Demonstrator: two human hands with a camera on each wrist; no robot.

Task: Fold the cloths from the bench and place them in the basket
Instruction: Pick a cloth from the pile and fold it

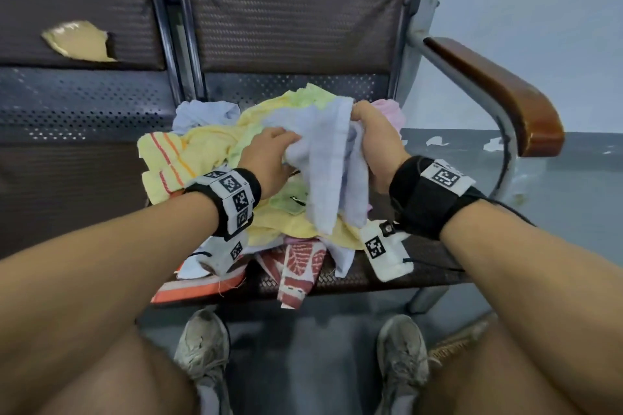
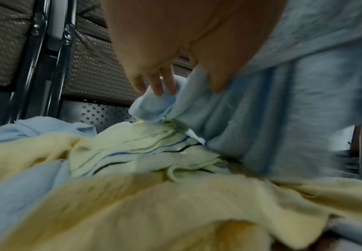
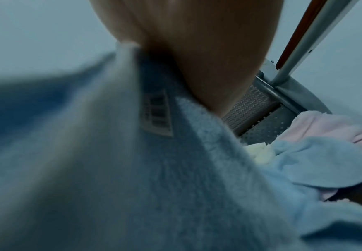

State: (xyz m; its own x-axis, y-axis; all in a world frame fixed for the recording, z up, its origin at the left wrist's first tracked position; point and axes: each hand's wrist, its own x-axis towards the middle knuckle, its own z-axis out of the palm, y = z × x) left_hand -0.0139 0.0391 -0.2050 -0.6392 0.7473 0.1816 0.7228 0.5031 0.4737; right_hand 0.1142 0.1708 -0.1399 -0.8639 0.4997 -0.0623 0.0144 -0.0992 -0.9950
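A heap of cloths lies on the bench seat: yellow, pale green, light blue, pink and a red-patterned one. Both hands hold one light blue cloth lifted above the heap. My left hand grips its left part, fingers curled into the fabric. My right hand clutches its upper right edge, and the cloth hangs down under the palm with a small label showing. A sliver of woven basket shows on the floor at lower right.
The bench has a brown padded backrest and a wooden armrest on a metal frame at the right. A torn spot marks the left seat's backrest. My shoes stand on the grey floor before the bench.
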